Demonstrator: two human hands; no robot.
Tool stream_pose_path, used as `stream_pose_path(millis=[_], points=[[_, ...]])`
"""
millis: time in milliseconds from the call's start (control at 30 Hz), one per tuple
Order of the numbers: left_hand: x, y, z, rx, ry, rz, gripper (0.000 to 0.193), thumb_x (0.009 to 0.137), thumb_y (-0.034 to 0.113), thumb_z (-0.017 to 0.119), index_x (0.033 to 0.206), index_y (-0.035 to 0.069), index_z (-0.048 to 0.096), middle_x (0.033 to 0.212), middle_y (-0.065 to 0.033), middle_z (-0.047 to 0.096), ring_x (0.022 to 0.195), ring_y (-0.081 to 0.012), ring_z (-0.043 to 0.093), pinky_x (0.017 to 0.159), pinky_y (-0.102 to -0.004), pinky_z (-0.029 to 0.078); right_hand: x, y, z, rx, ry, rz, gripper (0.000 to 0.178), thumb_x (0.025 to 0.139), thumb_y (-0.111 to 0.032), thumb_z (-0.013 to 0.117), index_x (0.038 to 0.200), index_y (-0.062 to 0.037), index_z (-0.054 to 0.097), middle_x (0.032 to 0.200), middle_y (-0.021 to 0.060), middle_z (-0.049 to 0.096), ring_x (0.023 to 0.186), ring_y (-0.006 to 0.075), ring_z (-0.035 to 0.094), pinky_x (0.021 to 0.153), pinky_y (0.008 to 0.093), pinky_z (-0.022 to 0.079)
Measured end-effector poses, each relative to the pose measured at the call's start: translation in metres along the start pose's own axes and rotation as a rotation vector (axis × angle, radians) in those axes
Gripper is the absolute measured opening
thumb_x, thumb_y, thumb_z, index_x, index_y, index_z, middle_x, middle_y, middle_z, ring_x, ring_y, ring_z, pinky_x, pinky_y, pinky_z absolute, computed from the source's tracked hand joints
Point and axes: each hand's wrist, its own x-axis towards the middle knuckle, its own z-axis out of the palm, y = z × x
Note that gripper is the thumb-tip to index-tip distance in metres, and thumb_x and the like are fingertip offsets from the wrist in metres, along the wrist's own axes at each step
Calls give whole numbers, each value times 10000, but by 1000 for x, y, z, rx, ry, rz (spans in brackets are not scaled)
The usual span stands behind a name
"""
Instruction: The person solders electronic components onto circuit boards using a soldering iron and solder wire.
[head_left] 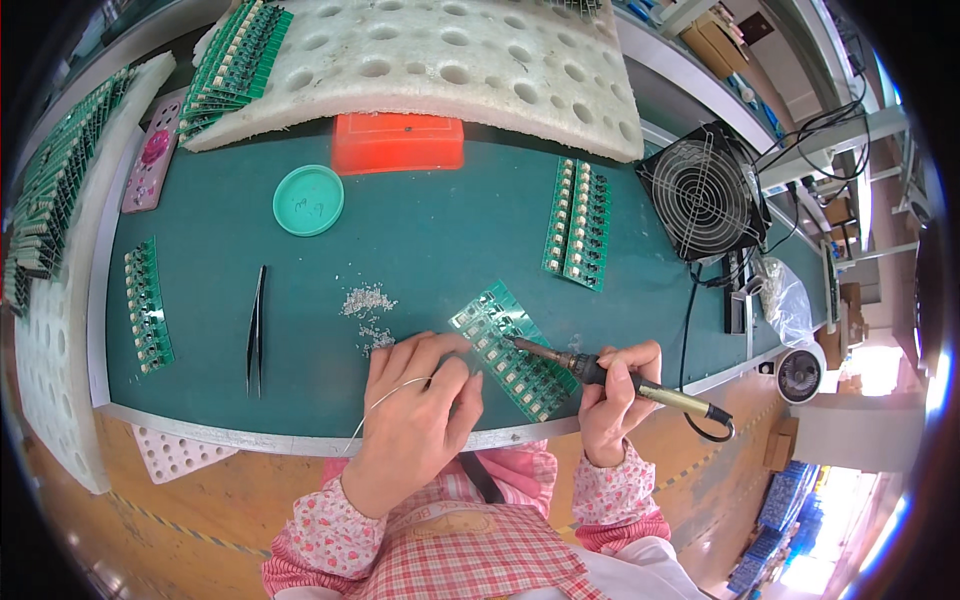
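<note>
My right hand (613, 405) grips a soldering iron (668, 395) by its gold and black handle. The iron's tip points left over a green circuit board panel (522, 376) with rows of small white parts; whether it touches is hard to tell. At the panel's left side my left hand (415, 405) is closed, fingers curled, with a thin silvery solder wire (378, 405) looping out of it. Just beyond those fingers lies a pile of tiny clear and silver parts (368, 302). Black tweezers (256, 330) rest on the green mat, left of my left hand.
Further panels (577, 225) lie at the right and one (148, 305) at the left. A red bin (398, 145), a turquoise lid (308, 201) and a white foam block (420, 60) are at the back. A black fan (703, 195) stands right; a phone (155, 155) leans left.
</note>
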Motion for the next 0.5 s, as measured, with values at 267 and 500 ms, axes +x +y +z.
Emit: stream_pose_path(millis=[267, 500], points=[[3, -7, -1, 53, -24, 3, 157, 784, 43, 718, 745, 43, 566, 1090, -73, 662, 935, -280, 614, 775, -404, 411, -4, -1, -1, -255, -261, -342, 110, 866, 3, 649, 892, 6, 543, 666, 90, 646, 459, 108, 519, 431, 278, 403], [4, -9, 1, 40, -9, -10, 137, 778, 43, 727, 770, 40, 591, 1070, -64, 651, 918, -268, 604, 768, -399, 406, 5, -14, 15, -419, -372, -519, 186, 800, 16, 715, 914, -38, 579, 591, 27, 587, 444, 158, 545, 428, 291, 415]])
